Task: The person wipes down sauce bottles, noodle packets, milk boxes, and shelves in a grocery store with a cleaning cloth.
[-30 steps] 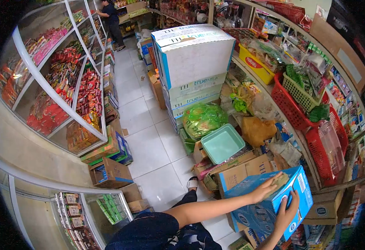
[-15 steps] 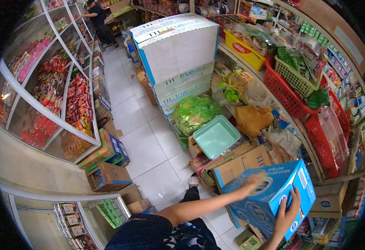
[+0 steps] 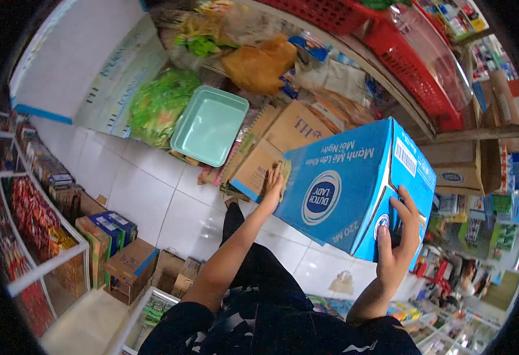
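Observation:
A blue Dutch Lady carton (image 3: 345, 171) is tilted in front of me. My right hand (image 3: 397, 236) grips its near end panel, with the thumb and fingers at the dark handle opening. At the carton's far left edge, my left hand (image 3: 273, 188) is closed on a crumpled tan rag (image 3: 284, 173), partly hidden by the fingers. Just past that hand lies a brown cardboard carton (image 3: 298, 127) with blue trim. A pale green plastic tray (image 3: 212, 121) sits farther left, beside a clear bag of green vegetables (image 3: 161, 103).
White-blue milk cartons (image 3: 111, 83) are stacked at the upper left. Red plastic baskets (image 3: 419, 65) stand on the shelf at the upper right. Cardboard boxes (image 3: 130, 260) line the tiled floor (image 3: 176, 219) at the left, by the glass snack case.
My view has swung down and to the right. My left hand has gone from the carton's broad face to its far left edge. The right hand stays on the end panel.

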{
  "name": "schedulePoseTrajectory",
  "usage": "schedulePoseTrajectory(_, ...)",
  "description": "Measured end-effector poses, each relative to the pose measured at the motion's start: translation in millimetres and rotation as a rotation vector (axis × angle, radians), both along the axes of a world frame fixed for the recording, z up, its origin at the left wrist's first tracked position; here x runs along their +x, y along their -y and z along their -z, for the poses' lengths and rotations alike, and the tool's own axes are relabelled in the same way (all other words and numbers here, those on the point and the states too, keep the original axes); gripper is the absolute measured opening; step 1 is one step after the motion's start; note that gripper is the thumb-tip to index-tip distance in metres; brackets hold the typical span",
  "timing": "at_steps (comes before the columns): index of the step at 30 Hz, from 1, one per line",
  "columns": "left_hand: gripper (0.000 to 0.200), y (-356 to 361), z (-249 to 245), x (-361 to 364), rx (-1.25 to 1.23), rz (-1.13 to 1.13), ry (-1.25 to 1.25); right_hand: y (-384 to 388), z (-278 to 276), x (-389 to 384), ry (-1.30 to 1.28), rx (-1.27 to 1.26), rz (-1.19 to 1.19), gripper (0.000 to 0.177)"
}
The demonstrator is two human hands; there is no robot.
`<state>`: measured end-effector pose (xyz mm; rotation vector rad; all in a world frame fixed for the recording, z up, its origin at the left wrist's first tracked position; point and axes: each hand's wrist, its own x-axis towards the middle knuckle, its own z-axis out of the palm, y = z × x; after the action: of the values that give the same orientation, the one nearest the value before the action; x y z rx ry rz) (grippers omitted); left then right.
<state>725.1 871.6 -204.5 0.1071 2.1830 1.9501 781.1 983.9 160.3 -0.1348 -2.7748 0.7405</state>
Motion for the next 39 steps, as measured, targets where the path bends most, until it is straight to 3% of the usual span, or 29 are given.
schedulePoseTrajectory(2,0.065,11,-101,-12,0.359,0.082,0.15,0,4,1,0.013,-0.015,0.036,0.035)
schedulePoseTrajectory(4,0.068,-1,-173,-26,0.528,0.177,-0.031,2,2,-2,0.001,-0.047,0.066,0.037)
schedulePoseTrajectory(6,0.064,-9,-222,-41,0.442,0.29,-0.297,1,3,-4,0.003,-0.042,0.084,0.037)
schedulePoseTrajectory(8,0.062,-15,-244,-53,0.445,0.299,-0.381,2,3,-4,0.006,-0.049,0.088,0.037)
schedulePoseTrajectory(9,0.06,-17,-248,-57,0.452,0.315,-0.465,2,3,-4,0.007,-0.053,0.101,0.037)
schedulePoseTrajectory(12,0.054,-17,-227,-62,0.418,0.327,-0.408,3,1,-4,0.02,-0.038,0.101,0.037)
schedulePoseTrajectory(15,0.048,-19,-165,-60,0.336,0.229,-0.197,2,1,-4,0.023,-0.025,0.117,0.037)
schedulePoseTrajectory(17,0.048,-19,-100,-57,0.462,0.173,-0.03,3,1,-4,0.026,-0.021,0.123,0.037)
schedulePoseTrajectory(21,0.048,4,-14,-34,0.139,0.039,0.101,3,2,-4,0.016,-0.011,0.11,0.037)
schedulePoseTrajectory(23,0.047,8,-11,-31,0.051,0.028,0.175,-1,4,-5,-0.013,-0.011,0.105,0.037)
schedulePoseTrajectory(26,0.052,11,-31,-23,0.085,0.079,0.196,-4,2,-3,-0.027,-0.173,0.1,0.036)
schedulePoseTrajectory(28,0.049,10,-62,-19,0.586,0.047,0.412,-6,2,-1,-0.029,-0.145,0.073,0.034)
schedulePoseTrajectory(29,0.045,11,-81,-16,0.644,0.076,0.38,-6,1,-1,-0.04,-0.131,0.057,0.033)
schedulePoseTrajectory(34,0.052,12,-205,-2,0.637,0.206,0.238,-20,-16,11,-0.293,-0.221,-0.037,0.034)
schedulePoseTrajectory(36,0.056,8,-242,4,0.646,0.208,0.124,-27,-51,24,-0.322,-0.217,-0.175,0.035)
schedulePoseTrajectory(38,0.056,5,-289,12,0.68,0.22,0.03,-26,-109,42,-0.496,-0.048,-0.329,0.038)
schedulePoseTrajectory(39,0.054,7,-312,18,0.48,0.233,-0.167,-22,-133,55,-0.598,0.029,-0.322,0.035)
